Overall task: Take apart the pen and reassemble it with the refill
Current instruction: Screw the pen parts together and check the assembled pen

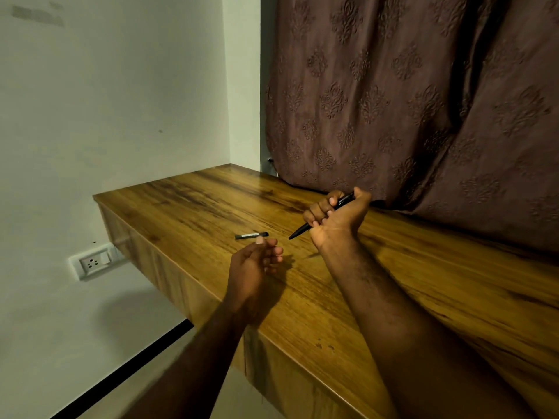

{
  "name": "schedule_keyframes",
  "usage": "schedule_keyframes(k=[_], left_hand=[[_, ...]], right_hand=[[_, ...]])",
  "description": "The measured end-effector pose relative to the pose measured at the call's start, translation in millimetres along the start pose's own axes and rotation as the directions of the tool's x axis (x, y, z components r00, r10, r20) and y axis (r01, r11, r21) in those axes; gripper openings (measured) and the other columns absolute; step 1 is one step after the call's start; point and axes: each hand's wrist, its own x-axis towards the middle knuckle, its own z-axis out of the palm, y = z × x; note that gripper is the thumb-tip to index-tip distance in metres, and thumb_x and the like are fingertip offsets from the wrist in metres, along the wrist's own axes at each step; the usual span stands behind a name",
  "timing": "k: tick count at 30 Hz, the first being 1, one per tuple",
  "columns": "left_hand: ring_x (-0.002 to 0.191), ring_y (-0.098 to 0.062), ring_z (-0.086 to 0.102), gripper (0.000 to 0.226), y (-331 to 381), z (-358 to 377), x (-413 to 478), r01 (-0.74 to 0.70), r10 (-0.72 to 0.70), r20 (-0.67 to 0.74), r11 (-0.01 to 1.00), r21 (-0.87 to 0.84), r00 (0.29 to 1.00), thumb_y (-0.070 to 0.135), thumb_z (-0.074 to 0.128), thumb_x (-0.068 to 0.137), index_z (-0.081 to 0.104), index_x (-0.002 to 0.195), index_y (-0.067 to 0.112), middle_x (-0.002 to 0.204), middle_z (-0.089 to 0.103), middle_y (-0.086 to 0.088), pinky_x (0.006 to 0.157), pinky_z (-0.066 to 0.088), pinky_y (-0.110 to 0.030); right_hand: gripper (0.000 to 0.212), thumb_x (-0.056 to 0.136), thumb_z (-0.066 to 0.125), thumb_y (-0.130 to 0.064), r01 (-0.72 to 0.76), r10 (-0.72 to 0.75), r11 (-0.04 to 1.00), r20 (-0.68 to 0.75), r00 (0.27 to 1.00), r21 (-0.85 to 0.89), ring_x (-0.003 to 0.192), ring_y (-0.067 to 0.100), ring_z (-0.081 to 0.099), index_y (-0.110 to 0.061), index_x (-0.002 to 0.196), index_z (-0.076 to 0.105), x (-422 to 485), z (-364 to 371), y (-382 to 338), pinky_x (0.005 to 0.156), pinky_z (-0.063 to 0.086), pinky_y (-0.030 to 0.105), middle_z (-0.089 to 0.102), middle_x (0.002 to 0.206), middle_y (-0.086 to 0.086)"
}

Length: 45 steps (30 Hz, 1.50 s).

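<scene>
Item: black pen (320,218), whole, clenched in right grip (338,216) above counter (423,297), tip angled down-left; left grip (257,261) released, empty, just short of refill case (251,235) beyond its fingertips; advised: steady barrel, twist tip end off slowly

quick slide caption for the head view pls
Right hand grips a slim black pen over the wooden desk; open left hand nears a small black refill case.

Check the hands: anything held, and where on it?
The right hand holds the black pen around its middle, fingers wrapped, tip pointing down-left. The left hand holds nothing; the small black piece lies on the table.
</scene>
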Motion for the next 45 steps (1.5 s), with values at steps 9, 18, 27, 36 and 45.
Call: schedule_keyframes(k=[9, 18, 27, 36, 45], left_hand=[[0.063, -0.01, 0.066, 0.034, -2, 28, -31, 0.029, -0.044, -0.09, 0.987, -0.161, 0.995, -0.013, 0.041, 0.089, 0.059, 0.116, -0.001, 0.104, 0.065, -0.017, 0.05, 0.052, -0.017], [0.071, -0.014, 0.06, 0.032, -3, 22, -33, -0.007, -0.022, -0.169, 0.986, -0.168, 0.985, -0.009, 0.044, 0.091, 0.062, 0.113, 0.004, 0.091, 0.068, -0.01, 0.049, 0.05, -0.018], [0.069, -0.015, 0.06, 0.031, -1, 21, -33, -0.023, -0.003, -0.165, 0.988, -0.156, 0.986, -0.008, 0.044, 0.091, 0.064, 0.111, 0.004, 0.095, 0.068, -0.013, 0.047, 0.05, -0.017], [0.068, -0.014, 0.059, 0.031, -2, 21, -32, -0.028, 0.003, -0.157, 0.988, -0.155, 0.988, -0.009, 0.045, 0.09, 0.065, 0.111, 0.002, 0.092, 0.069, -0.011, 0.047, 0.05, -0.018], [0.07, -0.018, 0.057, 0.034, -2, 19, -32, -0.032, 0.012, -0.153, 0.991, -0.13, 0.988, -0.008, 0.039, 0.092, 0.062, 0.116, 0.0, 0.102, 0.068, -0.02, 0.044, 0.048, -0.017]], right_hand=[[0.056, 0.084, 0.028, -0.056, -0.009, 0.008, 0.999, 0.04, 0.999, 0.047, 0.033, 0.014, 0.013, -0.014, 0.048, 0.036, 0, 3, -5, 0.044, 0.013, 0.018, 0.021, 0.036, -0.003], [0.053, 0.084, 0.028, -0.054, -0.013, 0.011, 0.999, 0.049, 0.999, 0.049, 0.034, 0.014, 0.012, -0.015, 0.048, 0.034, -4, 7, -1, 0.043, 0.012, 0.018, 0.02, 0.037, -0.003], [0.049, 0.083, 0.026, -0.051, 0.009, -0.011, 1.0, 0.082, 0.997, 0.027, 0.033, 0.014, 0.012, -0.015, 0.05, 0.03, -7, 6, 1, 0.042, 0.016, 0.015, 0.018, 0.036, -0.004], [0.046, 0.084, 0.026, -0.047, 0.031, -0.031, 1.0, 0.075, 0.997, 0.0, 0.035, 0.014, 0.01, -0.016, 0.05, 0.029, -8, 8, 3, 0.042, 0.015, 0.017, 0.018, 0.038, -0.003], [0.048, 0.085, 0.026, -0.047, 0.034, -0.033, 0.999, 0.093, 0.995, -0.018, 0.034, 0.014, 0.01, -0.016, 0.049, 0.029, -13, 9, 12, 0.044, 0.014, 0.016, 0.019, 0.037, -0.004]])
